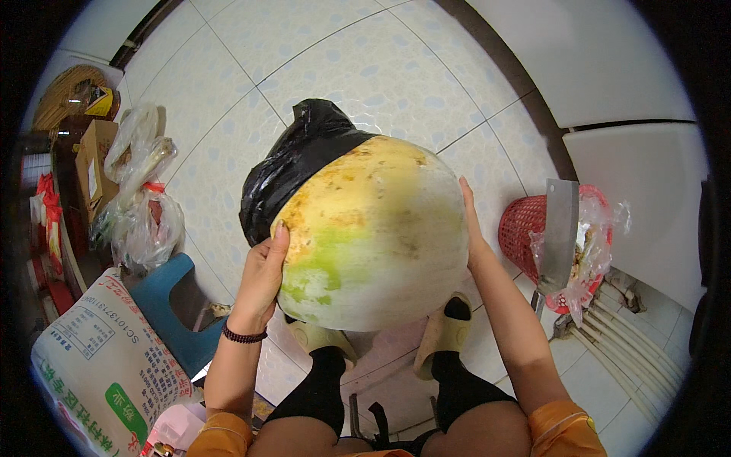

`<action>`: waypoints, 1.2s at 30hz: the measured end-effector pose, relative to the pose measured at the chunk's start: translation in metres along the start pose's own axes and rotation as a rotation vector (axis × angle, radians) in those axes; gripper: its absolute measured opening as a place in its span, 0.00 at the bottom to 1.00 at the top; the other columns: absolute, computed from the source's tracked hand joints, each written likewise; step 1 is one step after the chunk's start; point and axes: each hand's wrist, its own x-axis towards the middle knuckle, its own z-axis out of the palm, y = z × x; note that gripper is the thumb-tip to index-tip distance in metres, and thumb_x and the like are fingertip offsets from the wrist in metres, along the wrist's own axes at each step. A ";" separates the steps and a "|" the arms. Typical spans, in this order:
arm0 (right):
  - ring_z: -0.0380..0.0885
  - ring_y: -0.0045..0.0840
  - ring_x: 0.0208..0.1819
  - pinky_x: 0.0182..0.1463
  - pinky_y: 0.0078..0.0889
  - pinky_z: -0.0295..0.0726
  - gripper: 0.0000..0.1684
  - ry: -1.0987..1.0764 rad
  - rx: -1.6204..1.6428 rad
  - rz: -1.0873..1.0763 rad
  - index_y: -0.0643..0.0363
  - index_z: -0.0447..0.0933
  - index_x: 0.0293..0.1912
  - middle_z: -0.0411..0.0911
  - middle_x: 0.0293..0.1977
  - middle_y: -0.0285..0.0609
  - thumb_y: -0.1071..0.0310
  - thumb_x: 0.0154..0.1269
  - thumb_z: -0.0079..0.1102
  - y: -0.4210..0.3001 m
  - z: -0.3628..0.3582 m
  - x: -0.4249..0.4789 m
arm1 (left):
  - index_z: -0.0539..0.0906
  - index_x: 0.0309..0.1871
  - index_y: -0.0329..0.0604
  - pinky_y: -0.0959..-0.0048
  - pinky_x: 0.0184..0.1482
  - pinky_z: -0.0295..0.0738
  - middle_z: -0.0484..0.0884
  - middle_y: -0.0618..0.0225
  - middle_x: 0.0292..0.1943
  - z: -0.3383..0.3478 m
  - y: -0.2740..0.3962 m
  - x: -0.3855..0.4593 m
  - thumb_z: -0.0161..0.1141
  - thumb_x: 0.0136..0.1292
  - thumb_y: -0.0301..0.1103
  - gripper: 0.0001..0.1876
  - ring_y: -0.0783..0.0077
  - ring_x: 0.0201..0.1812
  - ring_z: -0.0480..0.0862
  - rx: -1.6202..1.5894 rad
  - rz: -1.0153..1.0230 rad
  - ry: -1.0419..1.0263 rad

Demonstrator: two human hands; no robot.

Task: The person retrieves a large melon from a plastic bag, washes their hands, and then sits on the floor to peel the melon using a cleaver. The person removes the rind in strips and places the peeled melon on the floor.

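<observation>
A large winter melon (377, 240), pale white with yellow and green patches, is held up in front of my knees between my two hands. My left hand (264, 268) presses its left side, with the thumb on the rind and a dark bead bracelet at the wrist. On the melon's right side lies my right hand (473, 228), its fingers mostly hidden behind the rind. A black plastic bag (305, 154) covers the far left end of the melon and bulges out beyond it.
Right of me stands a red plastic basket (519, 231) lined with a clear bag; a cleaver (561, 234) shows in front of it. At left are a blue plastic stool (171, 314), a printed white sack (108, 365), clear plastic bags (148, 228) and a cardboard box (98, 165).
</observation>
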 end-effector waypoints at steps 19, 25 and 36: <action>0.55 0.45 0.70 0.71 0.49 0.51 0.43 0.284 -1.420 -1.139 0.72 0.61 0.64 0.58 0.67 0.58 0.62 0.54 0.68 -0.016 0.047 -0.154 | 0.83 0.40 0.29 0.85 0.33 0.67 0.81 0.72 0.31 0.100 0.008 -0.017 0.62 0.65 0.44 0.20 0.86 0.30 0.72 0.074 0.203 -0.092; 0.55 0.55 0.68 0.68 0.59 0.54 0.44 0.141 -1.488 -1.166 0.82 0.64 0.55 0.57 0.64 0.66 0.53 0.51 0.68 0.001 0.055 -0.159 | 0.83 0.38 0.29 0.83 0.29 0.65 0.80 0.73 0.26 0.120 -0.008 -0.033 0.64 0.63 0.40 0.17 0.88 0.27 0.69 0.142 0.420 -0.100; 0.55 0.55 0.68 0.68 0.62 0.54 0.44 0.070 -1.569 -1.150 0.85 0.66 0.51 0.57 0.64 0.66 0.53 0.50 0.69 0.018 0.055 -0.176 | 0.79 0.46 0.29 0.72 0.52 0.71 0.82 0.58 0.40 0.068 -0.002 -0.025 0.33 0.70 0.65 0.40 0.67 0.45 0.80 0.353 0.255 -0.133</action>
